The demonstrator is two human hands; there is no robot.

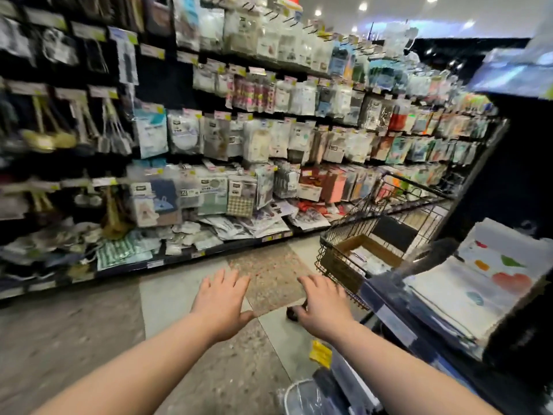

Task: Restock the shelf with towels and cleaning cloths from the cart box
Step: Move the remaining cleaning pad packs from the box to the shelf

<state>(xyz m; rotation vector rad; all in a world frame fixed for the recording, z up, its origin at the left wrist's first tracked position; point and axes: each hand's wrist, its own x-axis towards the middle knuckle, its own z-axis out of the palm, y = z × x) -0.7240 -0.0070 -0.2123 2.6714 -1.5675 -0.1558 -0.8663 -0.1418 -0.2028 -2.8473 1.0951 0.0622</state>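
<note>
Both my arms reach forward over the aisle floor. My left hand (223, 301) is flat with fingers spread and holds nothing. My right hand (321, 304) is likewise spread and empty, just left of the black wire cart (338, 253). A brown cardboard box (374, 245) with pale packets inside sits in the cart. The shelf (209, 151) on the left carries hanging packs of towels and cleaning cloths, with loose packs lying on its bottom ledge (254, 226).
A second shelf unit on the right holds folded white cloths with coloured prints (478, 280). A yellow tag (320, 353) lies on the floor by its base. A white-rimmed bin (302, 396) stands at the bottom. Tiled floor (167, 298) runs between the shelves.
</note>
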